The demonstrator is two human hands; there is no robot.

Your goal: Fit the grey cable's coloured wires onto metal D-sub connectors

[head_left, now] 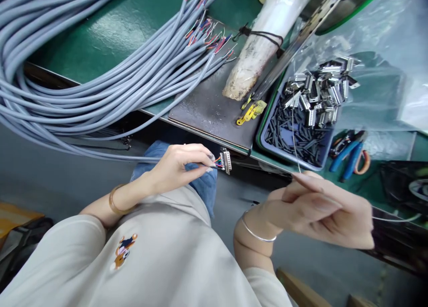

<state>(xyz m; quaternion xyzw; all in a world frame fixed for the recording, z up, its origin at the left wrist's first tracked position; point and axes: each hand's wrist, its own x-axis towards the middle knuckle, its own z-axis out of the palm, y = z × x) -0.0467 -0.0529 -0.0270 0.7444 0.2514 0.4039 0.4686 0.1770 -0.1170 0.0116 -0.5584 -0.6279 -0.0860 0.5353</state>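
My left hand (182,164) pinches the end of a grey cable, where coloured wires run into a small metal connector (226,160) held just off the bench edge. My right hand (321,209) is closed, fingers pressed together on a thin silvery wire (294,133) that rises toward the blue tray. A big bundle of grey cables (83,75) with stripped coloured ends lies across the green bench on the left.
A blue tray (264,139) holds black sleeve pieces and metal connector shells (321,90). Blue-handled pliers (347,153) lie right of it. A wrapped roll (264,39), a dark plate (207,106), a yellow clip (249,112) and clear plastic bags (384,52) sit behind.
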